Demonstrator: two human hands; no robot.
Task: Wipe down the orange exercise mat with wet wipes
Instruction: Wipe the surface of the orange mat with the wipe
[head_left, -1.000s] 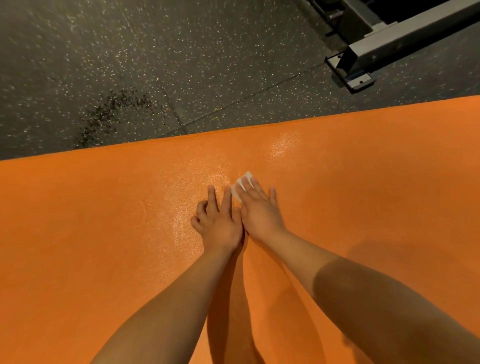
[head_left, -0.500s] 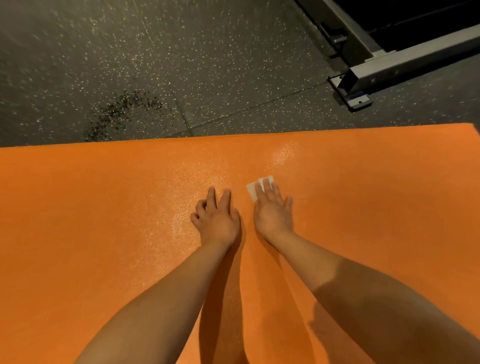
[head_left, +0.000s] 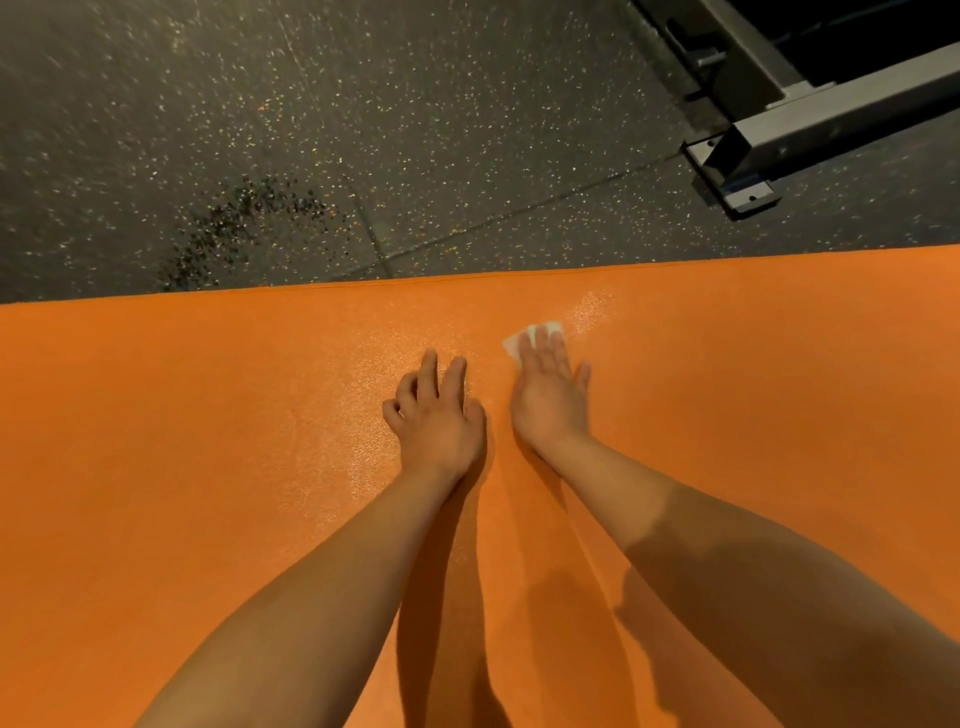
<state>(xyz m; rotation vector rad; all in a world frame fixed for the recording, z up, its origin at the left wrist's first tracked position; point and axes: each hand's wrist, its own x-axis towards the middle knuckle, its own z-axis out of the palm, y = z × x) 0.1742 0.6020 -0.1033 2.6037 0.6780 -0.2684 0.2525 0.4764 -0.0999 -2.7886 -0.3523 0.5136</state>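
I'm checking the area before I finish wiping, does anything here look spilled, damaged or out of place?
Only a dark speckled patch on the floor just beyond the mat: darker than the floor around it, perhaps a damp stain or loose grit; I cannot tell which. The mat's shiny streaks look like wipe moisture.
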